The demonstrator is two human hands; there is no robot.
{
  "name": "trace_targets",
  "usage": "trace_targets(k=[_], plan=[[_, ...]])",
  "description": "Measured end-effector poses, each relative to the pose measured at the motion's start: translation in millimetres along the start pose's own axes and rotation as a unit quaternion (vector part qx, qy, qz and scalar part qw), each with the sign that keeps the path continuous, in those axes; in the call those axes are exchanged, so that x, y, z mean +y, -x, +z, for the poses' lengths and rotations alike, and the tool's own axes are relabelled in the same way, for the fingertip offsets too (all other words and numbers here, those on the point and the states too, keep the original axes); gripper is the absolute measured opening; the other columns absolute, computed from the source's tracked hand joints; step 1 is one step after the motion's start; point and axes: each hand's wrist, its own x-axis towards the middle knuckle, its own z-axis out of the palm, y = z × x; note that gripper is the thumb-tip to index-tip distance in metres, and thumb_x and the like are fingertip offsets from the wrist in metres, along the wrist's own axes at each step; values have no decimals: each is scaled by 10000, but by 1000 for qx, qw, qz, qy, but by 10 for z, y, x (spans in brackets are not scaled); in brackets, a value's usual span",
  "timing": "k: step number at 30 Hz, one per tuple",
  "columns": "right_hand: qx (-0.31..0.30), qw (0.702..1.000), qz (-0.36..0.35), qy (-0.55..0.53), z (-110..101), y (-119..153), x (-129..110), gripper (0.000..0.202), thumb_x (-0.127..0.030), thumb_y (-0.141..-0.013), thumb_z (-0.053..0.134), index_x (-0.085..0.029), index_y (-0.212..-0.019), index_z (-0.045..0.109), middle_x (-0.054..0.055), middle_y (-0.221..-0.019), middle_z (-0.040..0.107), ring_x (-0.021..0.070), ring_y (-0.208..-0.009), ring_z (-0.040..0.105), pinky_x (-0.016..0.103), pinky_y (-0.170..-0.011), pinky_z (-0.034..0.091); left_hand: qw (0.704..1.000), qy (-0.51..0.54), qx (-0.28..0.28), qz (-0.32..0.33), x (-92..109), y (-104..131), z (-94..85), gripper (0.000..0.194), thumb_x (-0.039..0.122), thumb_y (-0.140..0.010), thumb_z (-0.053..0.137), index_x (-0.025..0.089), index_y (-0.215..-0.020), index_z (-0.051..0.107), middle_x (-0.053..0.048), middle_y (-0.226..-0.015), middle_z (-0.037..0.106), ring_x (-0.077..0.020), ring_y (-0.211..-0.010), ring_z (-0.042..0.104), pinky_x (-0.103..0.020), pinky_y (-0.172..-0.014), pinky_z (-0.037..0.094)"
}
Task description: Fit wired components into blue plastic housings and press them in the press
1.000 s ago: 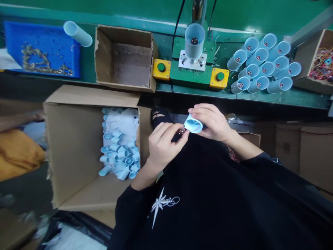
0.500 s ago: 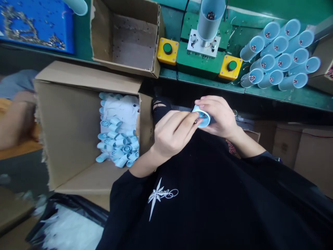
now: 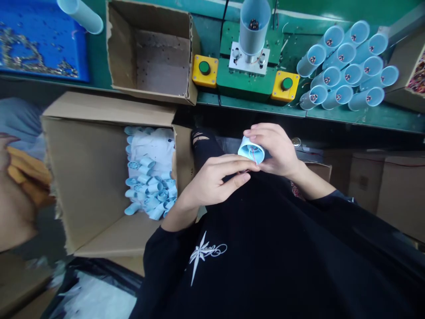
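My right hand (image 3: pixel 277 148) is wrapped round a light-blue plastic tube (image 3: pixel 243 148), its open mouth tilted toward me. Thin red and white wires (image 3: pixel 253 154) come out of the tube and over its near rim. At that rim my left hand (image 3: pixel 221 177) has its fingers closed on the wires, the thumb a little below the index finger. Bits of wire show between finger and thumb; their ends are mostly hidden.
Left of my lap, a large carton (image 3: pixel 89 177) holds many light-blue tubes. On the green bench are an open box (image 3: pixel 162 62), a fixture holding a tube (image 3: pixel 254 31), two green-button switches (image 3: pixel 205 68), standing tubes (image 3: pixel 343 55) and a blue tray (image 3: pixel 79 57). A co-worker's arm (image 3: pixel 15 208) is at far left.
My left fingers have drawn back from inside the tube's mouth to its near rim, and the wires now show. The view has shifted slightly. The co-worker's arm has moved.
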Motion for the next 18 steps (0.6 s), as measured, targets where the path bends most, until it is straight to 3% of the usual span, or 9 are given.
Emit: trace_targets(k=[2, 4, 7, 13, 18], plan=[[-6, 1000, 2, 5, 9, 12, 8, 484, -597, -956, 739, -293, -1323, 652, 79, -1316, 746, 329, -1262, 700, 606, -1074, 604, 999, -7, -27, -46, 47, -16, -13, 228, 223, -1061, 549, 213, -1141, 762, -56, -1062, 806, -190, -941, 763, -313, -852, 613], [-14, 1000, 6, 12, 18, 20, 14, 462, -559, -964, 744, -310, -1340, 650, 72, -1331, 741, 330, -1272, 691, 608, -1080, 600, 995, -77, 10, -68, 93, -24, 22, 268, 181, -1051, 506, 201, -1177, 742, -60, -1056, 785, -185, -903, 738, -312, -835, 595], [-2, 1000, -10, 21, 26, 18, 13, 483, -513, -973, 747, -318, -1395, 619, 71, -1353, 732, 324, -1274, 687, 602, -1073, 604, 966, -235, 94, -51, 113, -14, 133, 316, 145, -1024, 499, 165, -1259, 709, -79, -1017, 752, -197, -868, 697, -328, -820, 550], [36, 998, -36, 25, 36, -1, 10, 525, -512, -971, 754, -318, -1434, 597, 68, -1360, 728, 308, -1270, 689, 574, -1086, 602, 905, -401, 143, 8, -1, 18, 278, 297, 261, -1062, 568, 169, -1298, 722, -36, -750, 641, -186, -671, 603, -347, -708, 416], [24, 999, -26, 38, 54, 10, 24, 491, -499, -983, 740, -312, -1416, 604, 71, -1358, 732, 316, -1263, 695, 582, -1074, 604, 891, -425, 159, -8, -3, -42, 291, 231, 266, -1076, 567, 171, -1057, 776, -21, -684, 618, -159, -592, 541, -356, -625, 329]])
